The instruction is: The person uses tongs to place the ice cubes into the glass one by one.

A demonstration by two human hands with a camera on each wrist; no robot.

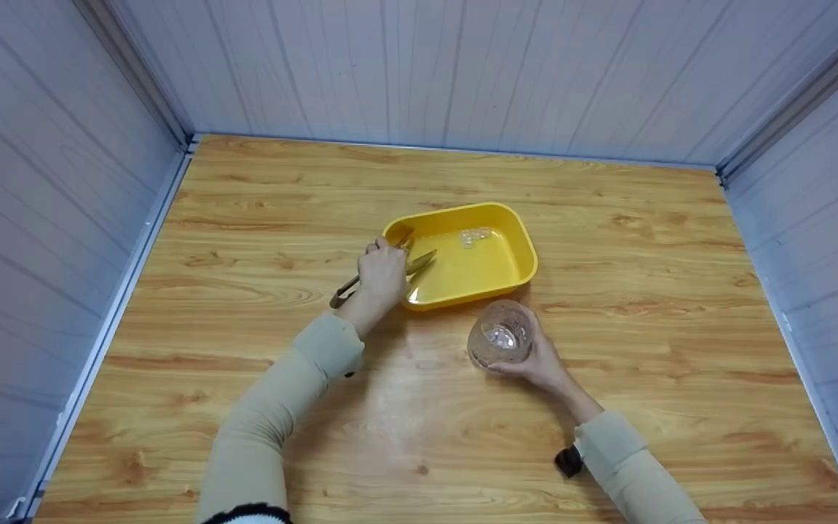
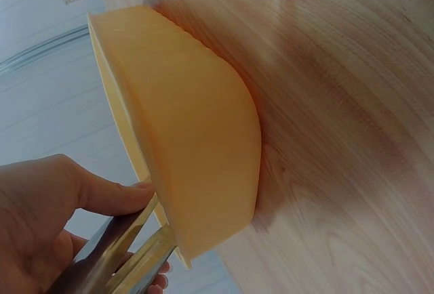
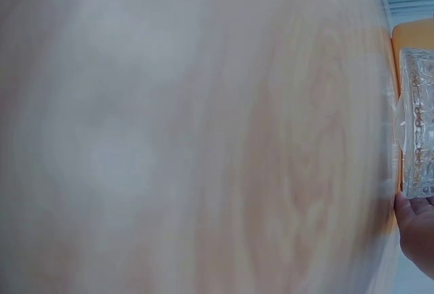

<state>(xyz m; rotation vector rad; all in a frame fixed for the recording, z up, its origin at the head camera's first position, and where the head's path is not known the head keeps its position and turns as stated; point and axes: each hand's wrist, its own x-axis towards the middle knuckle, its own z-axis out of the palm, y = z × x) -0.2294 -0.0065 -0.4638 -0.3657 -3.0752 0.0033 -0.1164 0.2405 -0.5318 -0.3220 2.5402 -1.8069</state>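
My left hand [image 1: 381, 276] grips metal tongs [image 1: 345, 292] over the left end of a yellow plastic tub [image 1: 470, 273]. The tongs' two tips, spread apart, reach over the rim into the tub. In the left wrist view the thumb presses along one arm of the tongs [image 2: 102, 246]. A small cluster of clear cube-like pieces [image 1: 474, 236] lies on the tub floor, toward the far right. In front of the tub my right hand [image 1: 541, 362] holds a patterned clear glass [image 1: 483, 342] from its right side. Some clear pieces show inside the glass [image 1: 500, 336].
A wood-grain table [image 1: 244, 218] lies under everything. Pale panel walls [image 1: 419, 73] stand at its back and on both sides. A small black object [image 1: 569, 461] sits by the right sleeve cuff.
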